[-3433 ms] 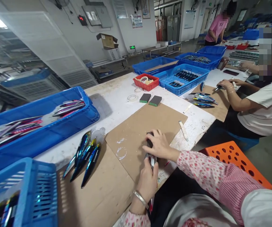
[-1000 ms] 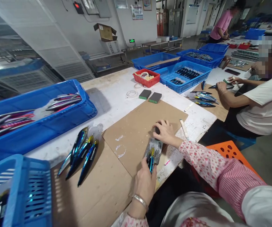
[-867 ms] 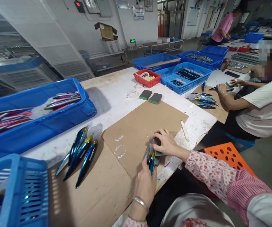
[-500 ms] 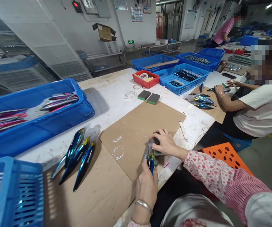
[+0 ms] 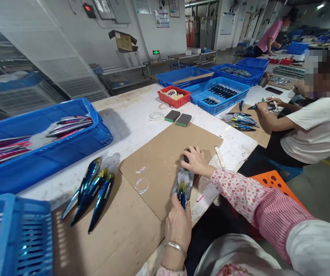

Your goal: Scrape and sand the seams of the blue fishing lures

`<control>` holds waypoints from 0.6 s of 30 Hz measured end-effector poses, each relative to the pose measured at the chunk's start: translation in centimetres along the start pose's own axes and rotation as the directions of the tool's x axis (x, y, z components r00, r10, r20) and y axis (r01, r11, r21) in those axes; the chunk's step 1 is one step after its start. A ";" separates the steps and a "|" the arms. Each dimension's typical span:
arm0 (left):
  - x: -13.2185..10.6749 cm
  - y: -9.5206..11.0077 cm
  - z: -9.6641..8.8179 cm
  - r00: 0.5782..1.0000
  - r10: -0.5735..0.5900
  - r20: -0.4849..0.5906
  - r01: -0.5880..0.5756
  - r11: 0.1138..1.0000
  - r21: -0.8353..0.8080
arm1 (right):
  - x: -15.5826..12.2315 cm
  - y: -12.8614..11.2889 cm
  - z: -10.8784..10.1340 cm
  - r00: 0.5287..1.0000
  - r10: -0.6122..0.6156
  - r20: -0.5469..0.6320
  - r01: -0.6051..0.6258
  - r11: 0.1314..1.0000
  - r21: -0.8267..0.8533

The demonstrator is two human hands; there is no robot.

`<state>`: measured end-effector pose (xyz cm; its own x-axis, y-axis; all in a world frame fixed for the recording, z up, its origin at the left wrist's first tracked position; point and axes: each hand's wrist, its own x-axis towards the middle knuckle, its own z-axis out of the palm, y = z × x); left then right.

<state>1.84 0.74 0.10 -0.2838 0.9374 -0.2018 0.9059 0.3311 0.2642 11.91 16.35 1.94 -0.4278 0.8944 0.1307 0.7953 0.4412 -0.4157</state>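
My left hand [image 5: 177, 226] is wrapped round a dark blue and yellow fishing lure [image 5: 182, 191]. The lure's clear lip [image 5: 183, 176] points away from me, over a greyish flat piece whose kind I cannot make out. Just beyond the lip, my right hand [image 5: 198, 161] has its fingers curled over a dark sanding block [image 5: 186, 158], partly hidden by the fingers. To the left, several similar blue lures [image 5: 97, 188] lie with their clear lips together on brown cardboard [image 5: 119, 218].
Two sanding blocks [image 5: 183, 120] sit beyond the cardboard, near a tape roll [image 5: 155, 116] and a red basket [image 5: 179, 100]. A blue crate [image 5: 93, 134] of pink lures stands left, a blue basket [image 5: 35, 237] nearer. At right, a co-worker [image 5: 311, 126] handles lures.
My right hand has slid forward with the sanding block, away from the lure, so the clear lip now shows. The left hand keeps its hold on the lure in nearly the same place.
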 end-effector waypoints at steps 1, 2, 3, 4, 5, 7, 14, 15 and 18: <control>0.0 0.0 0.0 1.000 0.003 -0.001 -0.003 1.000 0.003 | 0.0 0.0 0.0 1.000 -0.001 0.006 0.001 1.000 0.008; 0.0 -0.1 0.1 1.000 0.004 -0.001 -0.004 1.000 0.004 | -0.1 0.0 0.1 0.999 -0.022 0.023 0.021 0.999 0.027; 0.0 -0.1 0.1 1.000 0.011 0.001 -0.011 1.000 0.002 | -0.3 0.0 0.2 0.997 -0.053 0.048 0.050 0.997 0.052; -0.1 -0.1 0.1 1.000 0.016 -0.001 -0.016 1.000 0.000 | -0.4 0.1 0.2 0.994 -0.084 0.073 0.078 0.994 0.076; -0.1 -0.2 0.1 1.000 0.022 -0.007 -0.022 1.000 -0.003 | -0.3 0.1 0.2 0.991 -0.101 0.088 0.093 0.992 0.089; -0.2 -0.3 0.2 0.999 0.030 -0.025 -0.031 0.999 -0.009 | 0.1 0.2 0.2 0.995 -0.072 0.076 0.067 0.995 0.074; -0.1 -0.6 0.5 0.999 0.034 -0.021 -0.035 0.999 -0.026 | -0.8 -0.2 0.7 0.993 -0.101 0.060 0.097 0.993 0.068; 0.0 -0.5 0.5 0.999 0.033 -0.013 -0.033 0.999 -0.035 | -1.0 -0.1 0.8 0.988 -0.133 0.072 0.127 0.988 0.082; 0.0 -0.4 0.1 1.000 0.023 0.002 -0.023 0.998 -0.059 | -0.4 0.7 0.6 0.992 -0.129 -0.006 0.129 0.991 0.038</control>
<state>1.54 0.58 -0.05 -0.2623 0.9446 -0.1976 0.8921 0.3154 0.3237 12.33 16.28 1.08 -0.5243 0.8305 0.1883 0.7164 0.5497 -0.4296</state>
